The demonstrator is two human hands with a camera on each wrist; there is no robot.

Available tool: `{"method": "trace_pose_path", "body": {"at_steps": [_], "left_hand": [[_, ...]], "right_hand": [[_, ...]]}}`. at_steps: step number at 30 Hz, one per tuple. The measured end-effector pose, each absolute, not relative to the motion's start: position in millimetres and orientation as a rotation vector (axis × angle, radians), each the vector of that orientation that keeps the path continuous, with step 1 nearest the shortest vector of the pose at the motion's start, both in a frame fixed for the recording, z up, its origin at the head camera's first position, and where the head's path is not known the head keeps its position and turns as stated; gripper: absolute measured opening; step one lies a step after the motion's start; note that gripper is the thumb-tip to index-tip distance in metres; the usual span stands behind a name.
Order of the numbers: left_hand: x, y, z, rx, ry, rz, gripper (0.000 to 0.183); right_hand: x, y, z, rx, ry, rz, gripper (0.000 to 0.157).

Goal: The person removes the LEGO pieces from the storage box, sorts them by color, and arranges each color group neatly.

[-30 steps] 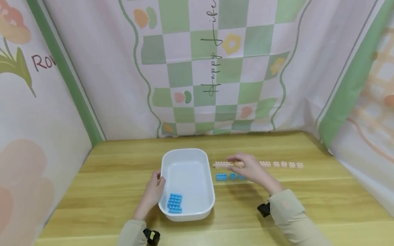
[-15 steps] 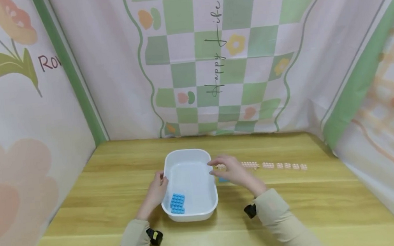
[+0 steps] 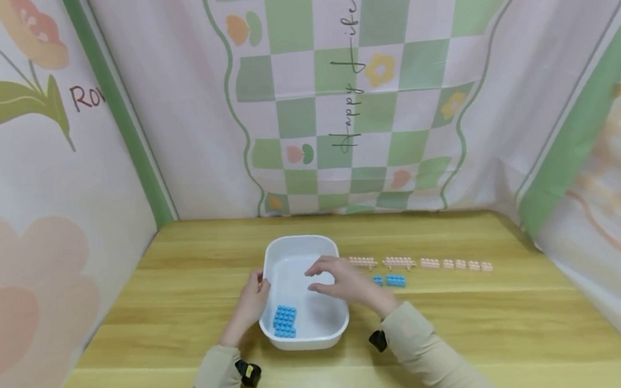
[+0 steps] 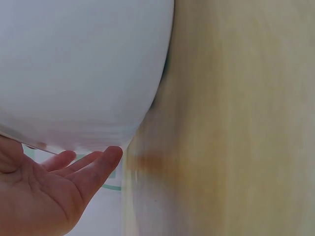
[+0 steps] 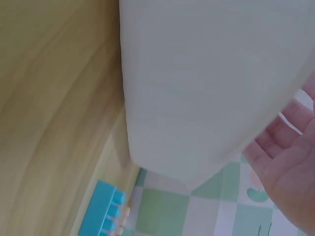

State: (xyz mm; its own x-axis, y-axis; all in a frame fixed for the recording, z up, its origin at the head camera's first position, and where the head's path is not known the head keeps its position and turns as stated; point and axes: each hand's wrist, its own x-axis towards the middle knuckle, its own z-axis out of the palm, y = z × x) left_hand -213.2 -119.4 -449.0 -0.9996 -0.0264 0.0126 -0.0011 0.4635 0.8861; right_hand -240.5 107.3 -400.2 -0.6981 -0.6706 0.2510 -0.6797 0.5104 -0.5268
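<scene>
A white plastic tub (image 3: 306,343) stands on the wooden table. My left hand (image 3: 253,299) holds its left rim, the thumb over the edge and the fingers (image 4: 96,169) against the outer wall. My right hand (image 3: 347,282) hovers over the tub's right side, fingers and thumb apart, with nothing visible between them. Inside, at the near left corner, lie studded blue toy bricks (image 3: 285,321) side by side. In the right wrist view the outer wall of the tub hides part of the right hand's fingers.
Right of the tub runs a row of pale pink toy bricks (image 3: 399,262), long ones first and small ones farther right. Blue bricks (image 3: 396,281) lie just in front of that row, partly behind my right forearm. A checkered curtain (image 3: 350,110) hangs at the table's back edge.
My right hand has moved left, from above the rows of bricks across the tub's right rim to over its inside. The left hand stays at the left rim. The head view has shifted slightly.
</scene>
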Motion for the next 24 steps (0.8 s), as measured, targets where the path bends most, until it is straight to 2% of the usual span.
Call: {"method": "trace_pose_path", "body": {"at_steps": [6, 24], "left_hand": [[-212.7, -118.9, -447.3, 0.043, -2.666, -1.618, 0.038], [-214.2, -119.9, -448.3, 0.068, -2.672, -1.651, 0.040]], "right_hand": [[-241.0, 96.4, -405.6, 1.282, -2.737, 1.034, 0.031], [-240.5, 72.3, -414.7, 1.343, -2.815, 0.987, 0.028]]}}
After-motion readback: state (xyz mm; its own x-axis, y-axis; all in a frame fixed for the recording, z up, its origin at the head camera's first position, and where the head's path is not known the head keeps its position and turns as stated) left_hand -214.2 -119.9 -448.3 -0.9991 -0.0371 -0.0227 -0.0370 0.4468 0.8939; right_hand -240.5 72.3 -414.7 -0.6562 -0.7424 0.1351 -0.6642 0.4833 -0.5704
